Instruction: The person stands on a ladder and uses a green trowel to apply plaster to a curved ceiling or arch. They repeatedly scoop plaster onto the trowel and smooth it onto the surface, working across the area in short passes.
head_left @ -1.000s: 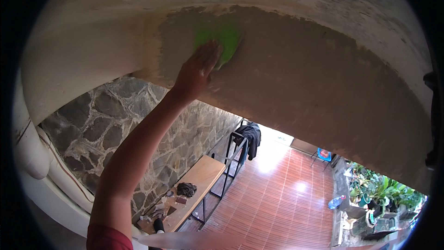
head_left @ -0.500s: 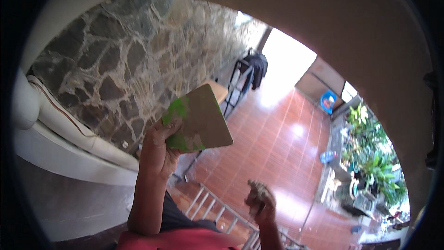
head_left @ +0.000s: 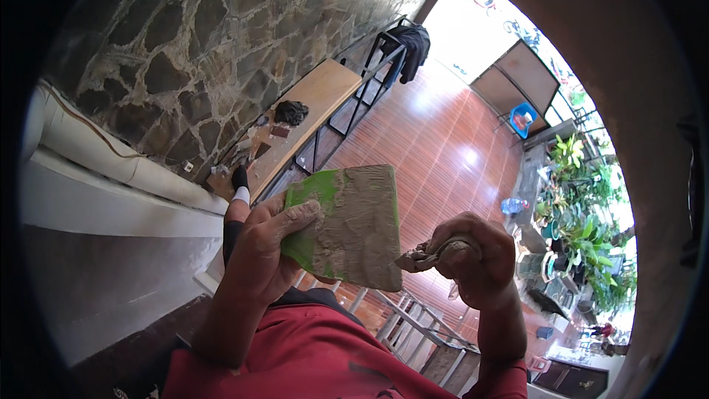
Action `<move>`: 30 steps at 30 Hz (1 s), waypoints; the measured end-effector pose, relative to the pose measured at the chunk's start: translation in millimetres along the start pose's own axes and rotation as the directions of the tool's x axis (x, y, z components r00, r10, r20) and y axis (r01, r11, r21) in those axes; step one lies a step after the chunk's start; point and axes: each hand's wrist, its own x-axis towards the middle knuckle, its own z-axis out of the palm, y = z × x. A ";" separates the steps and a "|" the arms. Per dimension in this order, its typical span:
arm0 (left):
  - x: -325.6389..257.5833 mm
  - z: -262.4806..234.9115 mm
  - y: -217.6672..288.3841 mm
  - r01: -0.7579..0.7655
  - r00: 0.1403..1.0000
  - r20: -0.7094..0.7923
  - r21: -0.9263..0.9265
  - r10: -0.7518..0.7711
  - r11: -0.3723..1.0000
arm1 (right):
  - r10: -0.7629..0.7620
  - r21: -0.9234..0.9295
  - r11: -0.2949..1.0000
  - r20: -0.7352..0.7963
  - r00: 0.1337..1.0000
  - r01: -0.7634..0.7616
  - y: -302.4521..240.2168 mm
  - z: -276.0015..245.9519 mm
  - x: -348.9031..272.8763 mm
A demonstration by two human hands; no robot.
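My left hand (head_left: 269, 240) grips a green flat board (head_left: 299, 247) by its left edge, thumb on top. Grey-brown wet mortar (head_left: 358, 225), ridged with strokes, covers most of the board's face. Close to the board's right corner, my right hand (head_left: 476, 255) is closed in a fist. Out of it, toward the board, sticks a mortar-caked piece (head_left: 417, 258); its kind is hidden under the mortar. Whether its tip touches the board I cannot tell. Smears of mortar coat both hands.
Below left stands a long wooden bench (head_left: 325, 92) on a black metal frame, with a dark bag (head_left: 292, 112) and my shod foot (head_left: 239, 177) on it. A ladder (head_left: 413, 325) is below me. Stone wall (head_left: 214, 52) runs left; plants (head_left: 591, 229) line the right.
My right hand has risen toward the board. The board has turned and come lower and nearer, its mortar-covered face now in plain sight. The view has tilted, showing more of the bench.
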 end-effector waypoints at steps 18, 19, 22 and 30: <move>-18.1 11.1 -3.1 0.012 1.000 0.007 0.029 -0.012 1.000 | -0.127 -0.259 0.953 0.124 0.984 0.155 -23.3 5.2 19.1; -17.3 11.4 -3.2 0.015 1.000 0.002 0.034 -0.016 0.999 | -0.122 -0.242 0.959 0.131 0.984 0.151 -22.4 4.6 19.4; -15.9 11.9 -2.4 0.018 0.999 0.040 0.014 -0.019 1.000 | -0.132 -0.266 0.948 0.164 0.977 0.173 -20.4 2.2 19.5; -20.1 11.4 -0.3 0.033 0.999 0.033 0.016 -0.034 0.999 | -0.255 -0.372 0.882 0.135 0.957 0.288 -15.6 4.8 23.0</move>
